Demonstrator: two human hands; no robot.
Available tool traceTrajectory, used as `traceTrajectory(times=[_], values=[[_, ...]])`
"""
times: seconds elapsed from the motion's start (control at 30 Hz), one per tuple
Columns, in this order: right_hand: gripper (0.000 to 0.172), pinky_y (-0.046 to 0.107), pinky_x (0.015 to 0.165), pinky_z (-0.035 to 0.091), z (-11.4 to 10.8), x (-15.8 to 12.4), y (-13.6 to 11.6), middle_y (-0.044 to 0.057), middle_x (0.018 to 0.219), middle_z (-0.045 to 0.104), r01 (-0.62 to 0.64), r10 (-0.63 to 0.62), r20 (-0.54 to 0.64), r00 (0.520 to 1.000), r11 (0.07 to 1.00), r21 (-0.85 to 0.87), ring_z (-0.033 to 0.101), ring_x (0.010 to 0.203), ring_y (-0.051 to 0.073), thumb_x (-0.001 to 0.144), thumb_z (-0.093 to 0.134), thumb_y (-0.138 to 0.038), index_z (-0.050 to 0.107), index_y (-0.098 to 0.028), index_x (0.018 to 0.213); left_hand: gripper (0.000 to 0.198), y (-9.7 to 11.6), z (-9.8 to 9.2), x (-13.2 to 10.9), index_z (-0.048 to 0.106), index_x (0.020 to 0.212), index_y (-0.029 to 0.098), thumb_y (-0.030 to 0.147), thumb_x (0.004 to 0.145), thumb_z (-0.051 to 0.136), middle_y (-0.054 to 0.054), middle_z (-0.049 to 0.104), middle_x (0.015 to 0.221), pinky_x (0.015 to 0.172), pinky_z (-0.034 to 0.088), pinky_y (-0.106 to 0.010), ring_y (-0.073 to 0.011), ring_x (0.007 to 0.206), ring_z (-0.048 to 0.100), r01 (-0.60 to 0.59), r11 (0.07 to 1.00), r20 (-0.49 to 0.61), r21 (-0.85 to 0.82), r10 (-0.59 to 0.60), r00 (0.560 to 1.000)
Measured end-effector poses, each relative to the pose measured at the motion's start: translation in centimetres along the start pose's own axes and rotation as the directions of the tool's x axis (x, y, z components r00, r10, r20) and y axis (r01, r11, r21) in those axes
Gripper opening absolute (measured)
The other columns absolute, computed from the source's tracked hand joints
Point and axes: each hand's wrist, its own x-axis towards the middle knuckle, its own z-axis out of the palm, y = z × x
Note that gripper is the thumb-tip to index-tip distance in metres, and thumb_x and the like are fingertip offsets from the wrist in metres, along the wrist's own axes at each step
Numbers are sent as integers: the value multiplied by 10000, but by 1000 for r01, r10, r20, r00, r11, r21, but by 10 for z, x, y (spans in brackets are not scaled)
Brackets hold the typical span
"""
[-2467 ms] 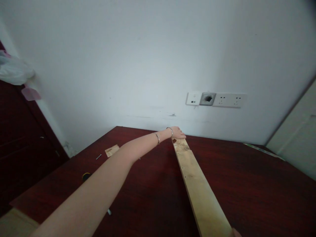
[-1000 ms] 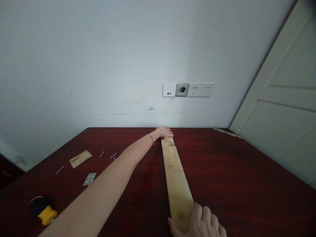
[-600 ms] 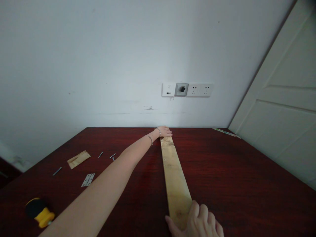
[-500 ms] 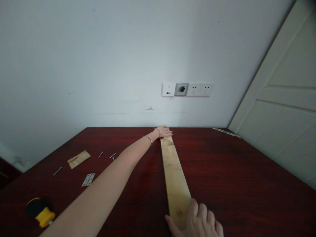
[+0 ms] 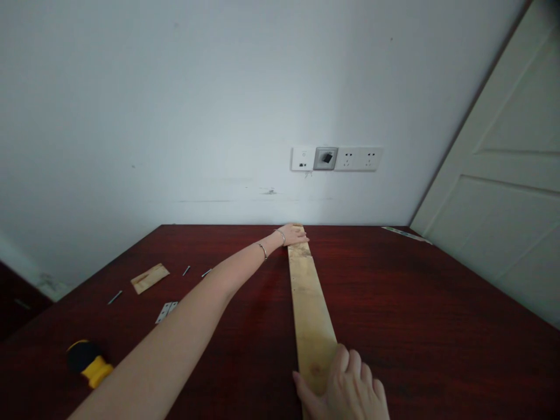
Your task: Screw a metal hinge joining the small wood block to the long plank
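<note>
A long, pale wooden board (image 5: 308, 291) lies flat on the dark red table, running from near me to the wall. My left hand (image 5: 296, 234), with two thin bracelets at the wrist and forearm, reaches over its far end, fingers laid across the top. At the near end, my right hand (image 5: 345, 382) grips the board, thumb on the left edge and curled fingers along the right. A yellow-and-black screwdriver handle (image 5: 90, 361) rests at the lower left, partly behind my left forearm. A metal hinge (image 5: 165, 312) is partly covered by the same arm.
Left of my arm lie a short piece of wood (image 5: 150, 278) and several screws, one of them a longer screw (image 5: 114, 297). A thin patterned strip (image 5: 406, 234) lies at the table's back right. Wall sockets (image 5: 335, 158) sit above the table, and a white panelled door (image 5: 503, 169) stands at right.
The view has turned slightly left, so most things sit farther right. My left forearm now covers more of the hinge and screws. Both hands stay on the board.
</note>
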Motion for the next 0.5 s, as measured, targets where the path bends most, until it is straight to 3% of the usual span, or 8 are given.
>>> traceTrajectory(times=[0.27,0.5], values=[[497,414,650,443,0,0,-7,112,761,572,19,-19,-19,1000,999,43,609,715,296,661,627,-534,564,-93,881,326,-2,-15,-11,531,1144,310,127,878,488,-15,594,1210,853,402,-283,-140,1107,527,14,1000,20,1,-14,1000],[453,406,639,452,-4,0,-13,113,745,569,38,-37,-35,999,999,27,599,702,286,690,605,-542,571,-115,835,308,-1,-19,-19,535,1127,297,123,881,472,-31,596,1211,911,378,-311,-154,1108,536,34,999,29,-24,-33,999]])
